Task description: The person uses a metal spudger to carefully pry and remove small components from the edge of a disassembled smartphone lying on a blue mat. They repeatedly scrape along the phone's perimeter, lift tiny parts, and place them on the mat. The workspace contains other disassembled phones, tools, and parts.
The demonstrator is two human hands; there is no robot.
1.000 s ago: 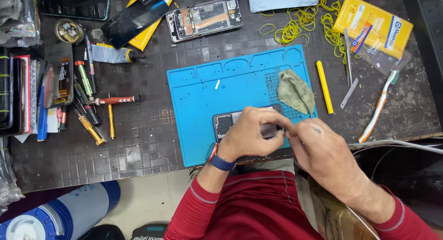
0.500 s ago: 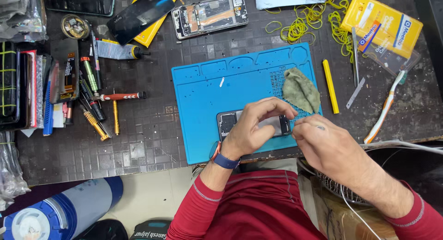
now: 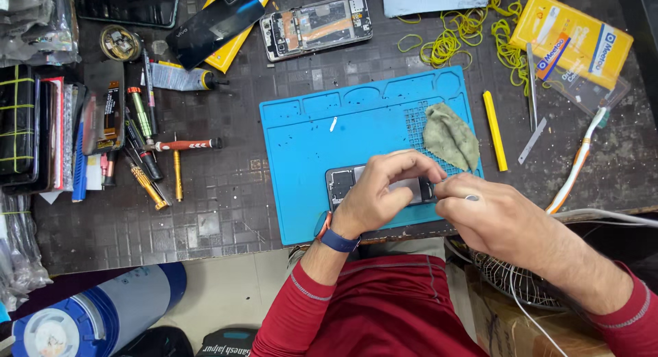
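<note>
So the opened phone (image 3: 356, 184) is lying flat on the near part of the blue repair mat (image 3: 308, 158), close to the near edge of the bench, with its long axis running left to right. Only its left end with the dark board and a strip of pale grey in the middle show, since both hands sit on top of the rest. The left hand (image 3: 384, 192), the one with the blue wristband (image 3: 336, 239), is curled over the middle of the phone from the near side, fingers bent down onto the grey area and thumb tucked under, so it looks like it's pinning or pinching the body, though I can't tell if it really has a hold or is just resting there. The right hand (image 3: 490, 216) comes in from the right and meets the phone's right end, fingers closed up tight as if pinching something tiny at the tips, but what that is I can't make out. So the phone lies straight left of the right hand's fingertips and directly under the left, which is clearly the nearer one. A grey-green cloth (image 3: 451, 134) sits on the mat just beyond the hands, with a yellow pry stick (image 3: 495, 129) just right of the mat.
</note>
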